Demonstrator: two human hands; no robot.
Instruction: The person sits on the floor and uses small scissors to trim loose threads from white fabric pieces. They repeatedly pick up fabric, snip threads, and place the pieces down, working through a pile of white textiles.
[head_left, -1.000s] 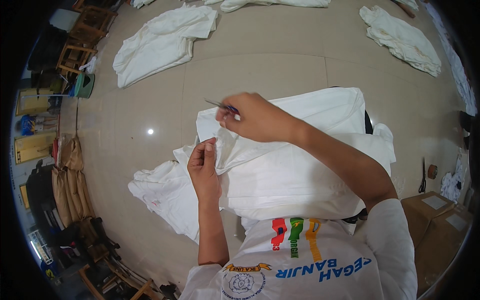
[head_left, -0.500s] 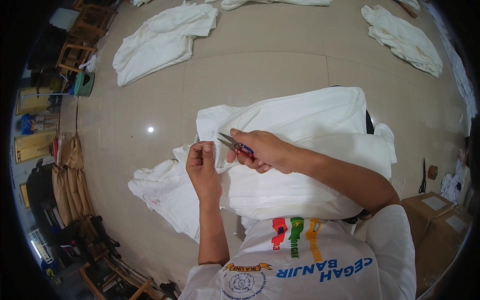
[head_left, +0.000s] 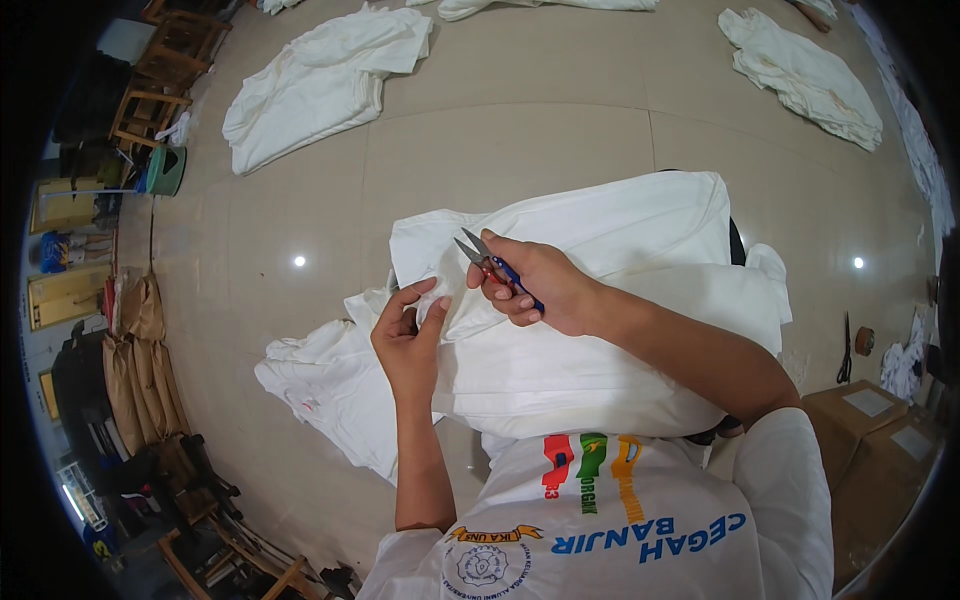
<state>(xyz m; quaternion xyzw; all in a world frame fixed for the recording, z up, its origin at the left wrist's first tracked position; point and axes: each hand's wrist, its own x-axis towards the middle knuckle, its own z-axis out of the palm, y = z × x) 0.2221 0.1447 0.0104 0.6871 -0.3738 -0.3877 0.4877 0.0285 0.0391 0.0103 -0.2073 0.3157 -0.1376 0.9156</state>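
White cloth (head_left: 560, 378), spread in loose folds directly before the wearer's torso. Left hand (head_left: 406, 335): at the cloth's left part, thumb and forefinger slightly apart; whether the curled fingers grip a fold cannot be told. Right hand (head_left: 545, 285): wrapped around small snips (head_left: 489, 268) with blue and red handles, blades parted, pointing up and left above the cloth. Right margin: black scissors (head_left: 846, 352) beside a brown tape roll (head_left: 864, 341), near cardboard boxes (head_left: 838, 440) on the tiled floor (head_left: 510, 135).
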